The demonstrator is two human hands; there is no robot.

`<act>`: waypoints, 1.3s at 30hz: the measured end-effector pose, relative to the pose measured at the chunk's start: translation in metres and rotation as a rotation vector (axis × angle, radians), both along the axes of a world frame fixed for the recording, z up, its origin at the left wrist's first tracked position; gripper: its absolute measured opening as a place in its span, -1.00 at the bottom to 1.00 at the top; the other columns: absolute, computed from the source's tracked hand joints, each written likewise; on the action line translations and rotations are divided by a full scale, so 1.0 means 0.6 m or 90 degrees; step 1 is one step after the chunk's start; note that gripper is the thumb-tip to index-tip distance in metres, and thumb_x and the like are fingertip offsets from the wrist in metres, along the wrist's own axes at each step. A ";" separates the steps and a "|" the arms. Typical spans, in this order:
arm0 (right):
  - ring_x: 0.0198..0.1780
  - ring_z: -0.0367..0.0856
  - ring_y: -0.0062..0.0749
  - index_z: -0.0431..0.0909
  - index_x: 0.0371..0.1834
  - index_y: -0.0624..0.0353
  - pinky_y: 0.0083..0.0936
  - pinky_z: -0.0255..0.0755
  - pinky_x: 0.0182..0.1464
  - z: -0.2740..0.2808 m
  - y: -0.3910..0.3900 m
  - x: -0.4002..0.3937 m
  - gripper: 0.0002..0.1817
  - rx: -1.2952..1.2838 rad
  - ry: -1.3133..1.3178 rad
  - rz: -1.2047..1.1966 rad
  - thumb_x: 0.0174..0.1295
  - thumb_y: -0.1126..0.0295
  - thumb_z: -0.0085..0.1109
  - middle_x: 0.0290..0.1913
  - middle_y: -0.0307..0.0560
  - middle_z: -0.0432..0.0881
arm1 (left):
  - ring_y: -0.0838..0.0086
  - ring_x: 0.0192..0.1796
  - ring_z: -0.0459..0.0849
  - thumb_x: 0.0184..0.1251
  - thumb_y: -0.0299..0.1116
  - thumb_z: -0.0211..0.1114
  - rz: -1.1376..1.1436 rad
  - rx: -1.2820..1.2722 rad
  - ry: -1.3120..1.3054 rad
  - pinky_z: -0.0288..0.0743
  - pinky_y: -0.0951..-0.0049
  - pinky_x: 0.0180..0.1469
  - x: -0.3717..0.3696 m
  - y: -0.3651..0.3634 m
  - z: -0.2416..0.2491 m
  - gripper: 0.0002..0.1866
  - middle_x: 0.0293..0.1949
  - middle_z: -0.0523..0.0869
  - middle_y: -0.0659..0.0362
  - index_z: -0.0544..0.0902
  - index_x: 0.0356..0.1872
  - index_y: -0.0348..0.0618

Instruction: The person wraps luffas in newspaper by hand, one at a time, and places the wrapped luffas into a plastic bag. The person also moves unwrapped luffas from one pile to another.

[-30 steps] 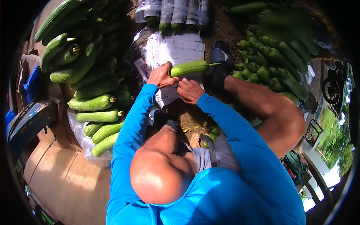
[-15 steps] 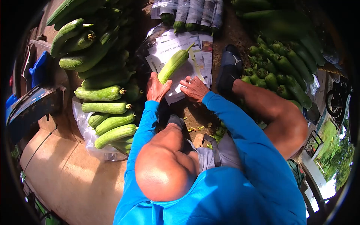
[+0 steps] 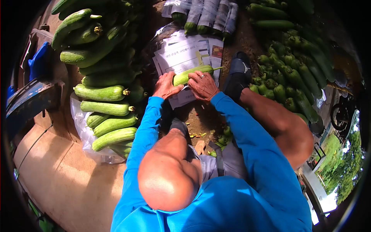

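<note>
A green luffa gourd [image 3: 186,76] lies nearly crosswise on a stack of printed paper sheets [image 3: 179,55], its thin stem to the right. My left hand [image 3: 167,86] is closed around its blunt left end, the thumb near a lifted paper edge. Over the stem half curl the fingers of my right hand [image 3: 203,86], which wears a ring. Part of the gourd and the lower sheets are hidden beneath both hands.
Several loose luffas [image 3: 100,92] are piled at left, some on a clear plastic bag [image 3: 81,125]. Paper-wrapped gourds [image 3: 208,17] lie beyond the sheets. At right is another heap of green gourds [image 3: 286,69], beside my sandalled foot [image 3: 239,67].
The luffa has turned from a steep diagonal to nearly crosswise on the paper. My right hand has moved from the sheets onto the gourd.
</note>
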State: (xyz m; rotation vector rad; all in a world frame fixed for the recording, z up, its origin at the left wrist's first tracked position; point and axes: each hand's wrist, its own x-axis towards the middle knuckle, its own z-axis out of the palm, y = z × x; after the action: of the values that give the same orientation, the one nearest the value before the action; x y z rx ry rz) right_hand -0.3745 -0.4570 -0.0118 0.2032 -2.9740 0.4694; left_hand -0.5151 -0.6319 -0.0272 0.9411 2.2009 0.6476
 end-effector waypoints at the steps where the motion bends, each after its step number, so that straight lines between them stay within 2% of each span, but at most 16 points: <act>1: 0.18 0.47 -0.16 0.54 -0.15 0.02 -0.15 0.33 0.07 -0.004 0.002 -0.010 -0.68 -0.007 -0.001 0.006 0.02 0.25 0.34 0.10 -0.12 0.53 | -0.07 0.07 0.60 0.08 -0.02 0.40 0.006 -0.007 -0.001 0.51 0.03 0.11 -0.004 -0.006 -0.005 -0.41 -0.05 0.63 -0.16 0.56 0.05 -0.22; 3: 0.17 0.49 -0.21 0.54 -0.14 0.01 -0.15 0.34 0.04 -0.004 0.007 -0.034 -0.66 -0.002 -0.012 -0.017 0.00 0.24 0.34 0.05 -0.15 0.54 | -0.06 0.04 0.61 0.22 -0.05 0.35 0.118 -0.019 -0.111 0.52 0.06 0.11 -0.014 -0.007 0.003 -0.54 -0.06 0.63 -0.18 0.61 -0.07 -0.26; 5: 0.09 0.56 -0.25 0.53 -0.14 -0.02 -0.16 0.36 0.01 -0.007 0.014 -0.063 -0.66 0.011 -0.021 -0.003 -0.01 0.23 0.33 -0.06 -0.20 0.58 | -0.04 -0.03 0.63 0.35 -0.20 0.26 0.131 -0.038 -0.077 0.53 0.08 0.06 -0.010 -0.013 0.020 -0.70 -0.10 0.63 -0.17 0.63 -0.13 -0.27; 7: -0.01 0.62 -0.26 0.53 -0.18 -0.06 -0.17 0.38 -0.02 -0.015 0.021 -0.097 -0.69 0.075 -0.069 0.012 -0.01 0.22 0.32 -0.17 -0.24 0.60 | -0.03 -0.07 0.63 0.38 -0.34 0.20 0.264 0.236 0.170 0.53 0.08 0.00 0.013 -0.015 0.045 -0.80 -0.13 0.62 -0.13 0.62 -0.14 -0.26; 8: -0.08 0.66 -0.22 0.54 -0.18 -0.06 -0.16 0.41 -0.02 -0.021 0.023 -0.117 -0.74 0.061 -0.090 0.011 0.07 0.21 0.27 -0.21 -0.22 0.63 | 0.01 -0.07 0.62 0.38 -0.45 0.13 0.248 0.208 0.193 0.53 0.11 0.00 0.021 -0.013 0.073 -0.86 -0.14 0.61 -0.06 0.60 -0.15 -0.24; 11: -0.08 0.66 -0.15 0.53 -0.17 -0.03 -0.13 0.42 -0.03 -0.028 0.035 -0.160 -0.80 -0.008 -0.171 0.030 0.21 0.19 0.18 -0.19 -0.14 0.66 | 0.05 0.08 0.56 0.26 -0.29 0.25 0.119 0.241 0.238 0.44 0.09 0.18 0.058 -0.010 0.089 -0.65 -0.01 0.58 -0.04 0.58 0.02 -0.22; 14: -0.07 0.63 -0.01 0.51 -0.17 0.02 -0.08 0.43 -0.01 -0.033 0.046 -0.194 -0.79 -0.107 -0.234 0.019 0.35 0.15 0.07 -0.18 -0.07 0.66 | 0.02 0.32 0.34 0.11 -0.14 0.31 0.033 0.116 0.254 0.09 -0.02 0.45 0.069 0.004 0.066 -0.29 0.22 0.42 -0.06 0.39 0.28 -0.31; 21: 0.05 0.52 0.13 0.47 -0.19 0.20 -0.04 0.47 0.13 -0.071 0.077 -0.223 -0.74 -0.116 -0.184 -0.121 0.32 0.21 0.14 -0.06 0.03 0.53 | 0.01 0.36 0.28 -0.03 -0.14 0.35 0.042 0.029 0.356 0.05 -0.09 0.48 0.042 0.038 0.007 -0.14 0.26 0.33 -0.07 0.26 0.35 -0.24; 27: -0.04 0.53 0.00 0.69 -0.48 0.22 -0.11 0.42 0.02 -0.035 0.093 -0.217 -0.54 -0.028 -0.190 -0.074 0.34 0.03 0.14 -0.17 0.03 0.61 | 0.10 0.15 0.45 -0.07 -0.11 0.38 0.038 -0.040 0.348 0.31 -0.01 0.24 0.004 0.064 -0.012 -0.21 0.11 0.46 0.01 0.35 0.25 -0.20; 29: 0.06 0.50 0.02 0.68 -0.35 0.21 -0.10 0.38 0.11 -0.026 0.096 -0.206 -0.60 -0.003 -0.212 -0.052 0.33 0.04 0.16 -0.07 0.04 0.59 | 0.10 0.10 0.49 -0.08 -0.13 0.37 0.049 -0.036 0.290 0.36 -0.01 0.16 -0.009 0.068 -0.010 -0.26 0.04 0.51 0.03 0.39 0.20 -0.20; 30: 0.06 0.50 0.02 0.68 -0.35 0.21 -0.10 0.38 0.11 -0.024 0.094 -0.202 -0.60 -0.002 -0.211 -0.050 0.33 0.04 0.16 -0.07 0.04 0.59 | 0.09 0.05 0.54 -0.15 -0.15 0.34 0.072 -0.012 0.302 0.39 0.02 0.17 -0.014 0.072 -0.006 -0.37 -0.04 0.55 -0.01 0.48 0.03 -0.22; 32: 0.21 0.42 0.00 0.64 -0.14 0.15 -0.02 0.29 0.22 -0.020 0.088 -0.192 -0.66 -0.080 -0.043 -0.056 0.29 0.09 0.18 0.11 0.05 0.50 | 0.08 0.03 0.55 -0.16 -0.14 0.33 0.078 -0.056 0.264 0.41 0.02 0.13 -0.028 0.083 0.001 -0.38 -0.05 0.55 -0.03 0.50 0.01 -0.22; 34: 0.27 0.37 -0.01 0.59 -0.03 0.12 0.05 0.22 0.29 -0.015 0.078 -0.180 -0.65 -0.051 -0.047 -0.023 0.27 0.12 0.19 0.19 0.04 0.44 | 0.01 0.05 0.57 -0.16 -0.08 0.34 0.098 -0.083 0.231 0.47 -0.05 0.11 -0.046 0.090 0.007 -0.39 -0.04 0.58 -0.10 0.56 -0.04 -0.23; 36: 0.45 0.21 -0.06 0.47 0.24 0.11 0.28 -0.04 0.45 -0.017 0.060 -0.161 -0.48 -0.009 -0.056 0.017 0.22 0.18 0.17 0.33 0.02 0.32 | -0.06 0.11 0.56 -0.14 -0.05 0.34 0.101 -0.087 0.212 0.47 -0.05 0.12 -0.061 0.093 0.002 -0.35 0.00 0.57 -0.14 0.56 0.00 -0.27; 37: 0.53 0.12 -0.04 0.36 0.38 0.16 0.27 -0.19 0.53 -0.020 0.057 -0.153 -0.30 0.071 -0.086 0.036 0.17 0.12 0.20 0.39 0.03 0.28 | -0.13 0.16 0.54 -0.12 -0.01 0.33 0.101 -0.090 0.196 0.48 -0.05 0.13 -0.073 0.095 0.001 -0.30 0.04 0.55 -0.18 0.55 0.04 -0.30; 39: 0.57 0.06 -0.03 0.23 0.48 0.19 0.29 -0.23 0.54 -0.020 0.055 -0.150 -0.12 0.081 -0.103 0.051 0.10 0.04 0.25 0.44 0.05 0.24 | -0.17 0.24 0.50 -0.09 0.01 0.33 0.100 -0.140 0.099 0.48 -0.05 0.19 -0.091 0.099 -0.003 -0.26 0.11 0.53 -0.21 0.54 0.10 -0.33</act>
State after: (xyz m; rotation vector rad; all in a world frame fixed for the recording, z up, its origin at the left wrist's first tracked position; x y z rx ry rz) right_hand -0.4645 -0.4238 -0.0236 0.3111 -3.1664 0.3195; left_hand -0.5699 -0.5727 -0.0288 0.7319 2.4432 0.4031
